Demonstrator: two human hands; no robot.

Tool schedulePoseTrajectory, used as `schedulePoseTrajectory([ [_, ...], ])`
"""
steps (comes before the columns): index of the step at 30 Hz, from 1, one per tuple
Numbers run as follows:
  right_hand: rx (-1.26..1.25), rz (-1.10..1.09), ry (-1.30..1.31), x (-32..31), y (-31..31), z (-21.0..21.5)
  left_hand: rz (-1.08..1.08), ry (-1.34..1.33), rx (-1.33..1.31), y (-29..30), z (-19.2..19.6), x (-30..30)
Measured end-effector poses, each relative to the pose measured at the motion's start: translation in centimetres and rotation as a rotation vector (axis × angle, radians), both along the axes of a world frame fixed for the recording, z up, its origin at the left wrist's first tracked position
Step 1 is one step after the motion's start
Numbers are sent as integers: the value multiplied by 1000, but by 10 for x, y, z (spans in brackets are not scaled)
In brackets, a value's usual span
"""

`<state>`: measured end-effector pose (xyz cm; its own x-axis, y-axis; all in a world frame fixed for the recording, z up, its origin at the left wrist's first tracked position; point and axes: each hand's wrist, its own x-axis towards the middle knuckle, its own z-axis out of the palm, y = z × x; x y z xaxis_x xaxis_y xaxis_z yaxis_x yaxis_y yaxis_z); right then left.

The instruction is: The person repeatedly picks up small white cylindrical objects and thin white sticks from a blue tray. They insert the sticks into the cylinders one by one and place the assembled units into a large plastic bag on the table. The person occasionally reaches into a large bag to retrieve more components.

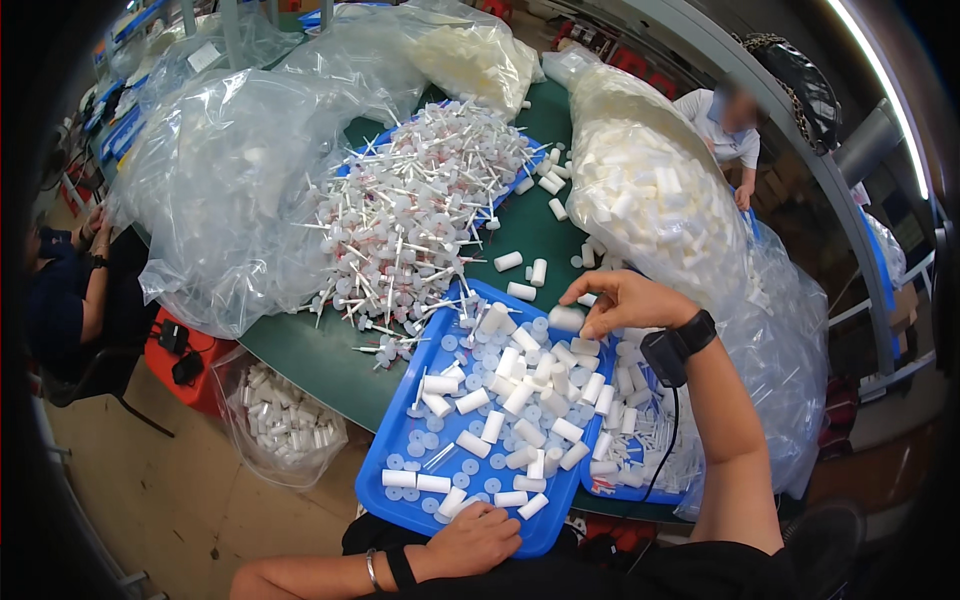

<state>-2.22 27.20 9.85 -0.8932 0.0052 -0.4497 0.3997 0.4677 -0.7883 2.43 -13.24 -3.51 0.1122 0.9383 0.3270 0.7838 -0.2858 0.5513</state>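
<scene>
A blue tray stands in front of me, holding several white cylinders and translucent discs. My left hand lies over its near rim, fingers curled in against it; their undersides are hidden. Above the tray's far right side is my right hand, with thumb and forefinger apart. A motion-blurred white cylinder is right by its fingertips and looks loose in the air. Beyond the tray is a big heap of white-stemmed parts with translucent discs.
A second blue tray with cylinders and thin sticks adjoins on the right. Large clear bags and a bag of white cylinders flank the green table. A bag of cylinders hangs low left. One person sits left; another stands far right.
</scene>
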Motion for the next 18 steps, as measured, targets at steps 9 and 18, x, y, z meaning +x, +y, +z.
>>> schedulePoseTrajectory([
  [9, 1352, 99, 285, -46, 56, -109, -24, 59, -42, 0, 2, -2],
  [18, 366, -25, 168, -33, 4, -25, 10, 59, -5, 0, -2, 0],
])
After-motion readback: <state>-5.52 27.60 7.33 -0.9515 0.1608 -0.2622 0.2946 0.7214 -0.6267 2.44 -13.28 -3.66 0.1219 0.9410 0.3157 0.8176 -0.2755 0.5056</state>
